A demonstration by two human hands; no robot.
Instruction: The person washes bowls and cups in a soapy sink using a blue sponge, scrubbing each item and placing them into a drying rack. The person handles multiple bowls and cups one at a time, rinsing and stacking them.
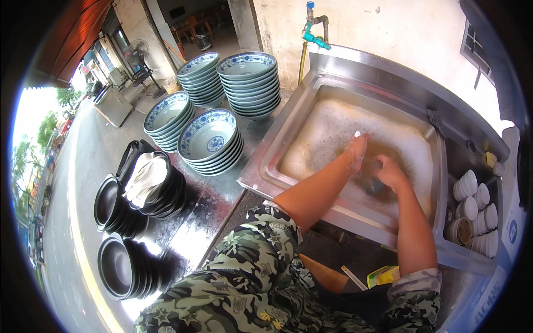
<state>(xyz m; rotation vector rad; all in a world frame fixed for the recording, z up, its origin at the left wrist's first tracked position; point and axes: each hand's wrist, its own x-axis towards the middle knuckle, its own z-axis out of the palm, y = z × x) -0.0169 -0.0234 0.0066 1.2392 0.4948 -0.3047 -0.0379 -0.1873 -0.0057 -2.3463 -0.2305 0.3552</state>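
Soapy brownish water with white foam fills a stainless steel sink (pixel 272 160) in front of me. My left hand (pixel 357 150) is over the middle of the water, with a small white piece showing at its fingertips; what it belongs to is unclear. Close by on the right, my right hand (pixel 389 170) is at the surface, fingers bent down. A blurred bluish-grey object (pixel 376 186) lies just under the water beneath it; whether either hand grips it cannot be made out. Foam and murky water hide whatever is deeper in the sink.
Stacked blue-and-white bowls (pixel 210 135), black bowls (pixel 118 266) and white spoons (pixel 145 177) stand on the metal table (pixel 200 208) at left. Stacked small white cups (pixel 465 185) fill part of the right-hand basin. A teal tap (pixel 316 39) sticks out above the sink's back corner.
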